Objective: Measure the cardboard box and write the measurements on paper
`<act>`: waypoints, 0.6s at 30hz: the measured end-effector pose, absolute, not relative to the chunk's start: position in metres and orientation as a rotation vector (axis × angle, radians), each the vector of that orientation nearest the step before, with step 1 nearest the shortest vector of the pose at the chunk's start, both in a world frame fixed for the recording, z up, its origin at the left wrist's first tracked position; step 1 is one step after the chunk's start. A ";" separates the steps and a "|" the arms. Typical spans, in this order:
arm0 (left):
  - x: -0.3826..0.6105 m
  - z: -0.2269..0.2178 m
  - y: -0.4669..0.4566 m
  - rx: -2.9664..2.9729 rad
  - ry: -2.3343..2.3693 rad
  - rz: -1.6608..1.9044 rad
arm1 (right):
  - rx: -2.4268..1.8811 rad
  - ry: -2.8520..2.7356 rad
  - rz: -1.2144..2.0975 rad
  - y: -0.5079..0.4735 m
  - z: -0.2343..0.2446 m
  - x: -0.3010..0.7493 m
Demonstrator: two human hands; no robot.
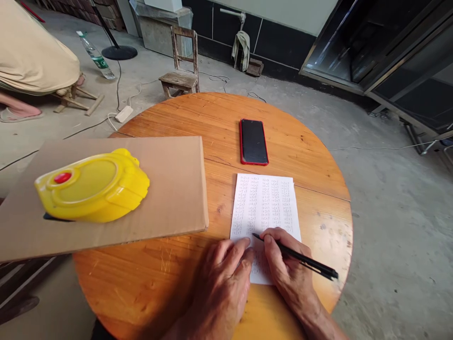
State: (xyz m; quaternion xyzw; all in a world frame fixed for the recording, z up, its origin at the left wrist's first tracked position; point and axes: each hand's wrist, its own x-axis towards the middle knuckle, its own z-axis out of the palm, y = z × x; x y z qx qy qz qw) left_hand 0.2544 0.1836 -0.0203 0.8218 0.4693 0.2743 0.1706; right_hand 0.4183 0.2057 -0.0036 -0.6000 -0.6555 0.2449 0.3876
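Note:
In my right hand [288, 262] is a black pen [313, 262], gripped between thumb and fingers, its tip touching a white sheet of paper [264, 189]. Columns of small handwritten figures fill much of the sheet. My left hand [226, 276] lies over the paper's lower left edge, its fingers loosely bent and resting flat, with nothing held. The lower part of the sheet is partly hidden by both hands. The paper lies on a round wooden table [170, 293].
A black phone in a red case [254, 141] lies beyond the paper. To the left, a brown cardboard piece [177, 189] bears a yellow plastic shell with a red spot [95, 184]. A wooden chair [180, 80], a bottle [97, 56] and a power strip [123, 114] are on the floor.

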 end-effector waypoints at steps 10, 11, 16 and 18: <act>0.254 -0.019 0.185 2.391 1.315 0.794 | -1.565 -1.498 0.658 0.202 -0.005 0.423; 0.254 -0.019 0.185 2.393 1.314 0.794 | -1.565 -1.507 0.653 0.202 -0.005 0.422; 0.255 -0.018 0.184 2.388 1.314 0.790 | -1.560 -1.542 0.645 0.203 -0.005 0.421; 0.255 -0.019 0.184 2.378 1.316 0.785 | -1.560 -1.545 0.643 0.204 -0.006 0.420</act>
